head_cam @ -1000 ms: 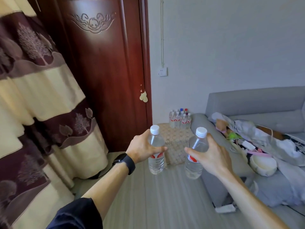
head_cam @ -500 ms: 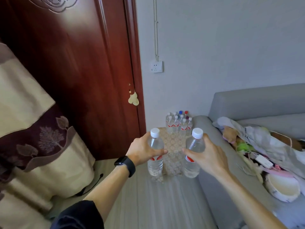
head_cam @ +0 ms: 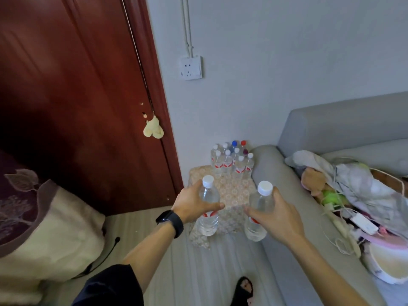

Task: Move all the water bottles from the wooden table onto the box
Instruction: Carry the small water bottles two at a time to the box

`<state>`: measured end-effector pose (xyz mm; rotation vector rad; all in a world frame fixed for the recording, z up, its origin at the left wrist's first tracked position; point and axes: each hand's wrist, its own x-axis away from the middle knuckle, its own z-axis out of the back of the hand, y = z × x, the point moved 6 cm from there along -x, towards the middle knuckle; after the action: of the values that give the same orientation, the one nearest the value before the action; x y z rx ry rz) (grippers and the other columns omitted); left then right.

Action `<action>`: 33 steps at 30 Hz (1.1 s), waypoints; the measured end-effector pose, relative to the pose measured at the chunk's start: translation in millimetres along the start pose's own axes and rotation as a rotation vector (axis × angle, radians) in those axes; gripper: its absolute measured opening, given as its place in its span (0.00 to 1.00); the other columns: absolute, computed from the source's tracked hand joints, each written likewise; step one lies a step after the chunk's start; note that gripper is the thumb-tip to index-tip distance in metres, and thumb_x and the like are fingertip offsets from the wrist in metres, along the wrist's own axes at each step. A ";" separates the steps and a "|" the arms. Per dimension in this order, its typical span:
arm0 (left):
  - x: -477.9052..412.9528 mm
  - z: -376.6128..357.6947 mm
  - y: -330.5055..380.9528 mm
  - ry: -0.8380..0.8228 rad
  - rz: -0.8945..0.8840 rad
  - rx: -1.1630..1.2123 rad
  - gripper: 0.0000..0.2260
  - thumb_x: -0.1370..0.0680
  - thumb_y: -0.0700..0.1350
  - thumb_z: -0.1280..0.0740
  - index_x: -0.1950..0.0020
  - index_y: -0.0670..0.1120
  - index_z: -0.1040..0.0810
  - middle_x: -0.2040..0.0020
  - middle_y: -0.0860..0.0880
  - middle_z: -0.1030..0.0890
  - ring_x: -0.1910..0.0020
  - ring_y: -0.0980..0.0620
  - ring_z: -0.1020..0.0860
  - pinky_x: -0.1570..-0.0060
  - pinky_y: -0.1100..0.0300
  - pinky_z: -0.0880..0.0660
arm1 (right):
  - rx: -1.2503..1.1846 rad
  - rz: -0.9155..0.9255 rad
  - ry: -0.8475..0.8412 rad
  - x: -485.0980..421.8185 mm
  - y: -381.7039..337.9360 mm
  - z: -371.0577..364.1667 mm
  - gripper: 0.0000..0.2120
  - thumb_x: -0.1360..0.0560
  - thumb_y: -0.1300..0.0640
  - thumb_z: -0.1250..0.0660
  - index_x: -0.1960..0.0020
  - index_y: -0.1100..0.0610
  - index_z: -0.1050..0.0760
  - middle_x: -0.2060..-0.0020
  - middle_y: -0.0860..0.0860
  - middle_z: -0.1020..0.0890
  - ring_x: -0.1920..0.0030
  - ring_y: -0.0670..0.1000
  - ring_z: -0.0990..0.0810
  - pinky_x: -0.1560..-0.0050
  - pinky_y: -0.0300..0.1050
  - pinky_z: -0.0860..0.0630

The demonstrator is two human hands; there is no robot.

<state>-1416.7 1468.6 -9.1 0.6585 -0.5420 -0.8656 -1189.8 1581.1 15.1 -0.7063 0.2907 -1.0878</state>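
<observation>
Clasping left water bottle (head_cam: 208, 225) in left hand (head_cam: 189, 204), right water bottle (head_cam: 255, 231) in right hand (head_cam: 280, 217); could knock standing bottles (head_cam: 231, 162) beyond grips when setting onto cloth-covered box (head_cam: 234, 189)

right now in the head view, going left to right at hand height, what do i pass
curtain → wooden door → left hand → left water bottle → right water bottle → right hand → pile of clothes on the grey sofa
</observation>
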 end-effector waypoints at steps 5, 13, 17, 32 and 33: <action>-81.4 -13.6 1.7 -0.005 0.064 0.006 0.38 0.38 0.69 0.24 0.32 0.57 0.29 0.46 0.57 0.19 0.47 0.55 0.20 0.47 0.58 0.21 | 0.015 0.014 -0.083 -95.3 2.1 -13.6 0.32 0.38 0.31 0.27 0.39 0.40 0.34 0.49 0.51 0.17 0.47 0.60 0.19 0.53 0.49 0.25; -186.1 -16.2 2.4 0.047 0.214 0.107 0.38 0.39 0.70 0.24 0.34 0.58 0.29 0.48 0.57 0.19 0.49 0.56 0.20 0.48 0.56 0.20 | 0.064 0.072 -0.230 -222.3 -10.3 -28.7 0.36 0.35 0.32 0.27 0.33 0.44 0.34 0.42 0.48 0.19 0.43 0.58 0.20 0.51 0.48 0.26; -227.3 -24.7 -6.1 0.013 0.255 0.107 0.35 0.36 0.67 0.24 0.34 0.56 0.29 0.48 0.58 0.21 0.48 0.54 0.21 0.46 0.55 0.21 | 0.056 0.062 -0.296 -269.2 -4.6 -46.0 0.36 0.36 0.31 0.28 0.34 0.44 0.34 0.41 0.47 0.20 0.42 0.57 0.20 0.48 0.50 0.24; -360.6 -97.6 -96.8 -0.156 0.424 0.122 0.32 0.33 0.61 0.23 0.35 0.56 0.32 0.46 0.54 0.21 0.48 0.48 0.23 0.54 0.58 0.29 | -0.021 -0.137 -0.455 -387.7 52.3 -152.8 0.26 0.36 0.52 0.22 0.44 0.46 0.33 0.54 0.44 0.20 0.53 0.52 0.21 0.55 0.46 0.27; -364.5 -107.2 -104.0 -0.165 0.444 0.140 0.31 0.33 0.60 0.22 0.36 0.56 0.32 0.47 0.54 0.21 0.48 0.48 0.23 0.54 0.56 0.27 | -0.017 -0.159 -0.471 -392.0 59.4 -162.9 0.27 0.36 0.52 0.22 0.44 0.45 0.33 0.54 0.43 0.20 0.53 0.52 0.21 0.53 0.47 0.26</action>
<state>-1594.7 1752.0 -216.9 0.5652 -0.8660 -0.4679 -1414.3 1881.8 -192.1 -0.9883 -0.1621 -1.0343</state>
